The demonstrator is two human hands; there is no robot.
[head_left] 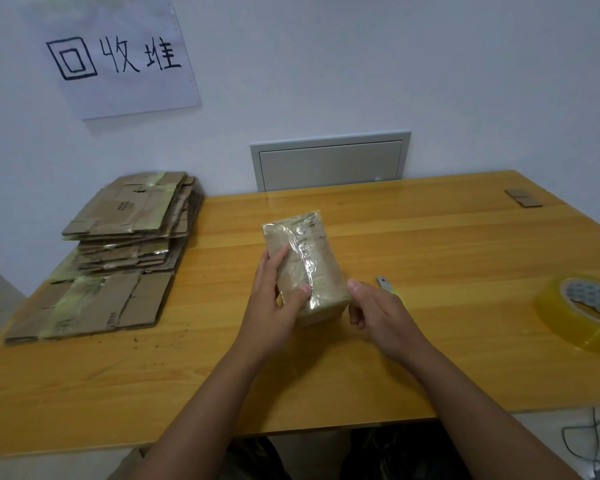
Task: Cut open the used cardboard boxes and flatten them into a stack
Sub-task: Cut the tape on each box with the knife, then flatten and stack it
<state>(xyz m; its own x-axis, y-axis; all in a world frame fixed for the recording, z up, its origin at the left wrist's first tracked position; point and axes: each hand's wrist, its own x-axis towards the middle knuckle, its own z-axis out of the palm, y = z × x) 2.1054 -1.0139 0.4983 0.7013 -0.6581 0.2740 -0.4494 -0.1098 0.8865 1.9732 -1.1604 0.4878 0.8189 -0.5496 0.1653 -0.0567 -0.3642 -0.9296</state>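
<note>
My forearms reached in from the near edge of the tabletop (326,375), and between them sat the small cardboard box (303,268), still whole and wrapped in glossy, wrinkled clear tape. It stood in the middle of the tabletop. My left hand (274,299) had its grip clamped on the box, fingers along the left face and thumb pressed on the taped seam, I judge to steady it for cutting. My right hand (378,313) touched the near right corner with its thumb; its fingers curled under, and I could not tell whether they held anything. Just beyond it lay the thin metal blade (385,284), flat on the wood, within easy reach. Far left, the stack of flattened boxes (118,251) lay ragged and creased. At the right edge sat a roll of yellowish tape (582,313).
</note>
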